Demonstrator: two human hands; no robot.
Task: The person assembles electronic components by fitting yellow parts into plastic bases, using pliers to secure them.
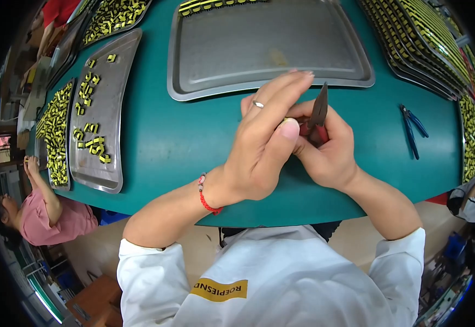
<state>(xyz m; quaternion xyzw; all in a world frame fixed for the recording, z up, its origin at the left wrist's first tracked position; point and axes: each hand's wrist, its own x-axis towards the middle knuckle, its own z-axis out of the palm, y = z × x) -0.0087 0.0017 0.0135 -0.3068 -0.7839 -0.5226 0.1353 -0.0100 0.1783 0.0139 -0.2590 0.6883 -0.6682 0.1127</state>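
My right hand (327, 155) is closed round a pair of pliers (319, 108) with dark pointed jaws and red handles, the jaws aimed away from me. Just to its left is my left hand (262, 139), its long fingers stretched together and its thumb pressed against their side. A sliver of a small yellow part (287, 119) shows at that thumb tip; the rest is hidden by the fingers. Both hands meet above the green table (172, 141), in front of the near rim of a large metal tray (221, 90). A row of yellow-and-black parts (218, 5) lies along that tray's far side.
Left, a metal tray (112, 109) holds scattered yellow-and-black pieces, with heaped trays (57, 131) beyond. Blue-handled cutters (412, 129) lie to the right. Stacked full trays (417, 49) stand at far right, above another heap (472, 141). A person in pink (57, 218) sits at left.
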